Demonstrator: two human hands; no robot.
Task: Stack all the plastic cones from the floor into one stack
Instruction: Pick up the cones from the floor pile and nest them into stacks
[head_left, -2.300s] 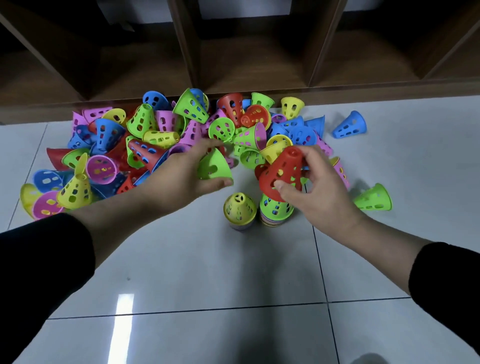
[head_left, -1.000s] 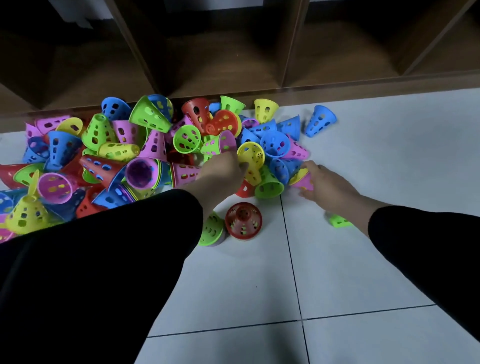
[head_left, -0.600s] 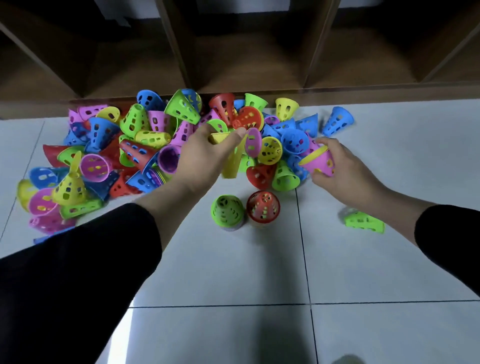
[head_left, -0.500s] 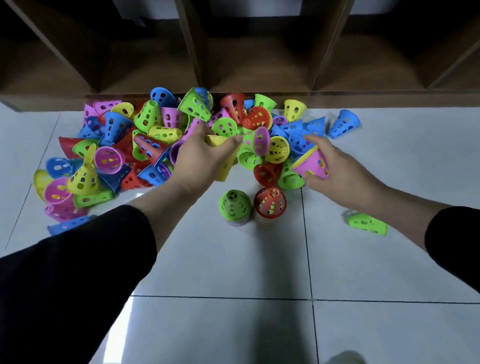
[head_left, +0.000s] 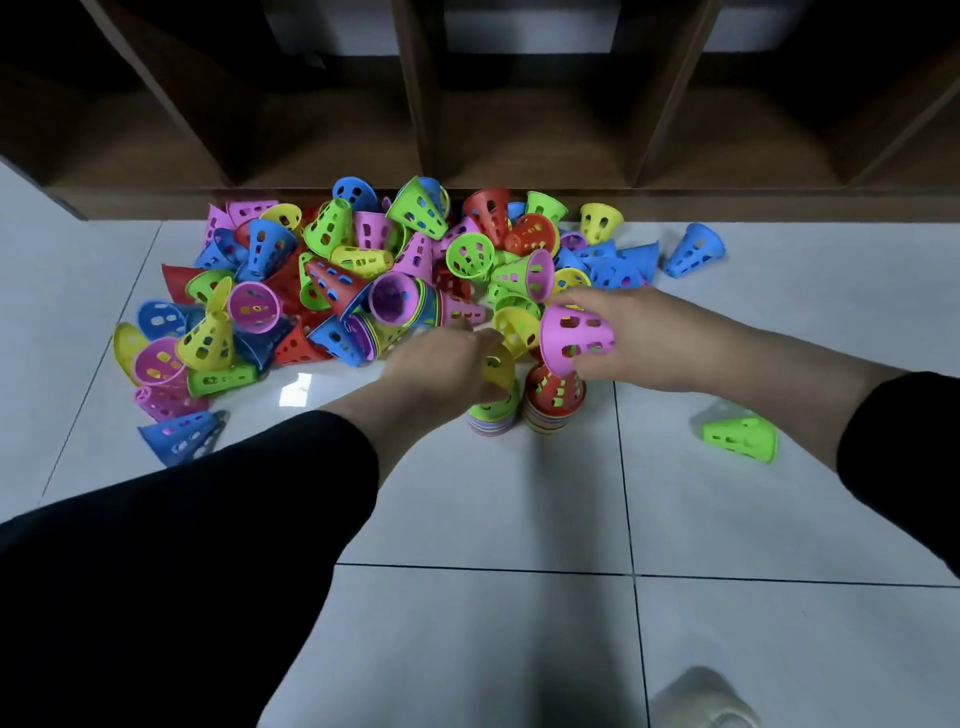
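The right hand (head_left: 631, 338) has its grip closed round a pink cone (head_left: 574, 338), held tilted just above the red-topped stack (head_left: 553, 397). The left hand (head_left: 441, 366) has its grip curled round a yellow cone (head_left: 497, 366), set down on or just over the green-topped stack (head_left: 491, 413) that stands touching or nearly touching the red one.

To do this step well, I would turn the pink cone until its wide mouth faces straight down, centre it over the red tip below the grip, then lower and let go only once it seats (a tilted cone may jam on the rim and tip the stack). The left cone wants the same squaring.

Most cones lie in the heap (head_left: 363, 280) on the floor (head_left: 467, 519), beyond both grips; a stray green cone (head_left: 740, 439) lies well to the right of the right grip. Two stacks must yet become one.

No brand, label or writing can be read on anything.
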